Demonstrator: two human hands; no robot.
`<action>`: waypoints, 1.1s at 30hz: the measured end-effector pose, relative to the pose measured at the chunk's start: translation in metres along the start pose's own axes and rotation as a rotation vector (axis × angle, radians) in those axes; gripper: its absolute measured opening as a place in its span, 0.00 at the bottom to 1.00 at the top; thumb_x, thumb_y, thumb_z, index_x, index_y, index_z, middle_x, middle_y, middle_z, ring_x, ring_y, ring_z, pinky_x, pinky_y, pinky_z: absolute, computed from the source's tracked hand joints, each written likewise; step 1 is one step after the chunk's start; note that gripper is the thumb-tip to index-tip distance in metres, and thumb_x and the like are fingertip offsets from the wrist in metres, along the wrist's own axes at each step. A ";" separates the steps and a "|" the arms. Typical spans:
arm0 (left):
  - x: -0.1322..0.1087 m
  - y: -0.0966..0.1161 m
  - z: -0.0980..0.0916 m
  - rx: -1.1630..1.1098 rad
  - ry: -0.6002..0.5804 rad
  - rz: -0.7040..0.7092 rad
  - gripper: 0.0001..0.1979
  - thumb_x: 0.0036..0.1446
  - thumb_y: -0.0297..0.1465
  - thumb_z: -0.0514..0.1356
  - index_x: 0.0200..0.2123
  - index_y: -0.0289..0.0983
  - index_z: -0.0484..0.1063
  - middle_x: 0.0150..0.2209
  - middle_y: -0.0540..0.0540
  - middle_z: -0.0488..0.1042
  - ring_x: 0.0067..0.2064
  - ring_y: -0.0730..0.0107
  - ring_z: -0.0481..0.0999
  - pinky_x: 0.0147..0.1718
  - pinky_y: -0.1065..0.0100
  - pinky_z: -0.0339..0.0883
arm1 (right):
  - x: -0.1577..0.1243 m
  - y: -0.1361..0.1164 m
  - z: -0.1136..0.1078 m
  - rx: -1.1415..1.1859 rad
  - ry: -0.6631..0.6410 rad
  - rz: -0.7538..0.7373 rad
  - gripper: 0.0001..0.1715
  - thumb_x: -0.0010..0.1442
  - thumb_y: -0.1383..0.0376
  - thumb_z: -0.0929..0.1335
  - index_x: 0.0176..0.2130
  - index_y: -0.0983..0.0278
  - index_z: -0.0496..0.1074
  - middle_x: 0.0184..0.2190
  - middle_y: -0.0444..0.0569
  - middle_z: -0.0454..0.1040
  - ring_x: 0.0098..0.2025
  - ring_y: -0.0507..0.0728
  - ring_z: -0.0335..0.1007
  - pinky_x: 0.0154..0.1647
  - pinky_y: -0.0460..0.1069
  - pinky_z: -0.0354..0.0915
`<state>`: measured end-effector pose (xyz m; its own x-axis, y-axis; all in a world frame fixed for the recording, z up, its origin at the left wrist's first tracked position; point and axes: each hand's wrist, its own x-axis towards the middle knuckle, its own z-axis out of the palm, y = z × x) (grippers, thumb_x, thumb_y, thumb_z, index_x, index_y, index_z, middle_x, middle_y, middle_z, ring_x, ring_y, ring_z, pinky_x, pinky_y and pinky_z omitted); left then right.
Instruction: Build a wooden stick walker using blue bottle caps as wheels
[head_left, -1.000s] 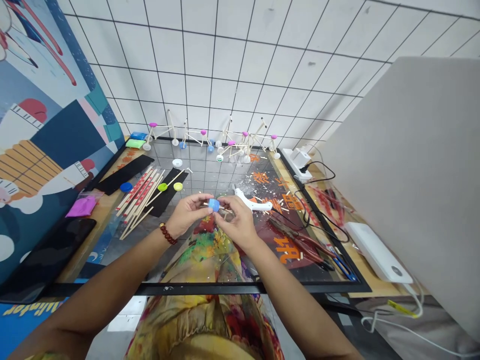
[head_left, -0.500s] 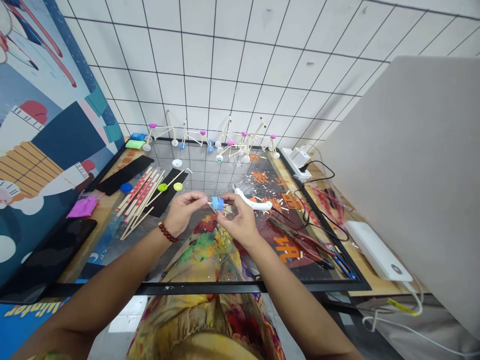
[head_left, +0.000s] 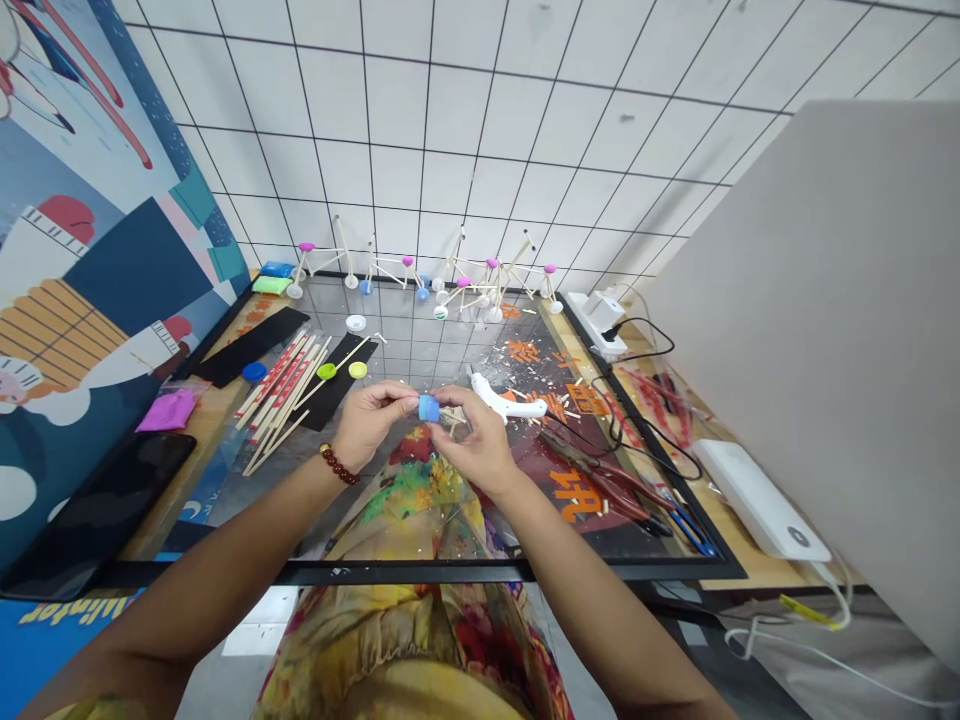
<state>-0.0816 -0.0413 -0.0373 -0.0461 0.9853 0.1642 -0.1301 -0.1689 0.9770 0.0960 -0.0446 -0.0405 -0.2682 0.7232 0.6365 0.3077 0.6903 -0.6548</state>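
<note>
Over the middle of the table, my left hand [head_left: 371, 420] and my right hand [head_left: 476, 440] meet at a small blue cap [head_left: 428, 407]. Both hands pinch it, thumbs and fingers closed around it. Thin wooden sticks [head_left: 453, 416] poke out beside the cap on the right hand's side. A bead bracelet [head_left: 337, 466] circles my left wrist. Just beyond my right hand lies a white glue gun [head_left: 508, 402].
Loose wooden sticks [head_left: 281, 395] lie at left with yellow-green caps [head_left: 340, 371] and a blue cap [head_left: 253, 372]. Stick-and-cap models [head_left: 465, 285] line the back wall. Red pliers [head_left: 600, 480], cables, a power strip [head_left: 600, 315] and a white box [head_left: 761, 500] sit at right. A black phone [head_left: 97, 510] lies front left.
The hands stayed together at the blue cap, which turned slightly between my fingers. The view shifted a little.
</note>
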 end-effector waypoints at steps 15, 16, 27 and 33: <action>0.013 0.006 -0.008 -0.137 0.252 -0.124 0.26 0.53 0.50 0.64 0.18 0.36 0.62 0.20 0.48 0.72 0.24 0.72 0.71 0.27 0.70 0.67 | -0.002 0.007 0.003 0.054 0.064 0.111 0.19 0.52 0.70 0.70 0.46 0.60 0.70 0.40 0.47 0.76 0.42 0.56 0.74 0.47 0.52 0.70; 0.014 0.006 -0.009 -0.116 0.263 -0.143 0.28 0.54 0.51 0.63 0.16 0.36 0.62 0.21 0.46 0.73 0.24 0.72 0.72 0.27 0.70 0.68 | -0.002 0.007 0.002 0.048 0.061 0.103 0.19 0.53 0.69 0.70 0.46 0.60 0.70 0.41 0.48 0.76 0.42 0.56 0.74 0.47 0.52 0.70; 0.001 0.005 0.000 -0.198 -0.195 -0.183 0.17 0.43 0.30 0.74 0.38 0.34 0.80 0.34 0.45 0.81 0.33 0.71 0.78 0.34 0.70 0.73 | 0.001 0.002 -0.001 0.052 -0.018 0.061 0.20 0.53 0.71 0.68 0.47 0.60 0.71 0.43 0.49 0.78 0.44 0.58 0.75 0.49 0.54 0.71; -0.001 0.003 0.002 -0.244 -0.162 -0.175 0.16 0.42 0.28 0.74 0.38 0.36 0.81 0.36 0.45 0.81 0.37 0.68 0.78 0.37 0.69 0.73 | -0.002 0.005 0.002 0.224 0.020 0.174 0.20 0.52 0.71 0.70 0.46 0.60 0.70 0.41 0.46 0.76 0.42 0.56 0.77 0.48 0.52 0.72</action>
<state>-0.0802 -0.0422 -0.0347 0.1535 0.9875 0.0358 -0.3565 0.0215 0.9341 0.0965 -0.0424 -0.0452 -0.2100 0.8324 0.5129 0.1372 0.5445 -0.8275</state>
